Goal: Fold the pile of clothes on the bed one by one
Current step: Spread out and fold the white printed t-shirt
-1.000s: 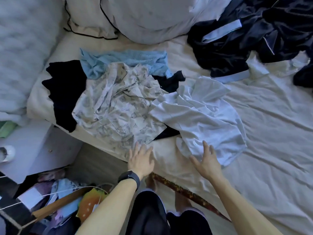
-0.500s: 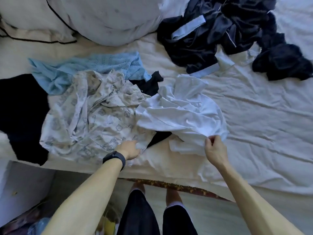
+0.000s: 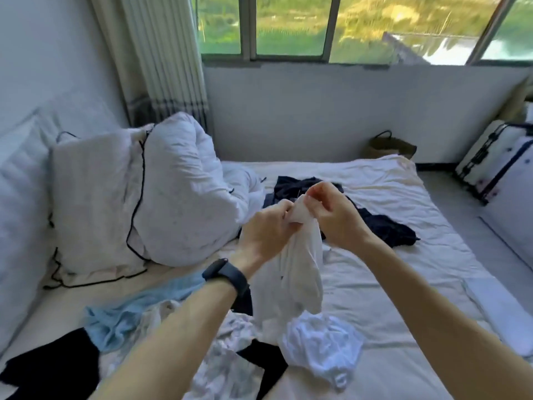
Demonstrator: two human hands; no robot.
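At the far left of the bed (image 3: 403, 197) stands a white pillow (image 3: 95, 203) with a thin black edge. A puffy white quilt (image 3: 184, 192) leans against it. Lower down on that side lies a black cloth (image 3: 52, 370), then a light blue cloth (image 3: 121, 319), then a pale cloth with small pictures on it (image 3: 230, 370). They make a messy heap, each one partly on the next.

Next comes the left hand (image 3: 268, 229), with a dark watch (image 3: 227, 274) on its wrist. Its grip is closed tight, with the fingers and thumb pinching the top edge of a white shirt (image 3: 291, 272). The right hand (image 3: 337, 217) is just beside it. Its grip is closed too, pinching the same edge a little higher up. The two hands almost touch.

The white shirt hangs down below both grips, up in the air over the bed. Its long way runs up and down. It is thin and bunched at the top between the hands and gets wider lower down. Its bottom end sits in a crumpled lump on the bed, touching the heap just right of the picture cloth. I cannot tell which part of the shirt the hands have hold of.

Behind the right hand, a pile of dark blue clothes (image 3: 386, 232) lies on the sheet, well apart from the heap. At the far right, off the bed, stands a white suitcase (image 3: 496, 160) with dark bands.
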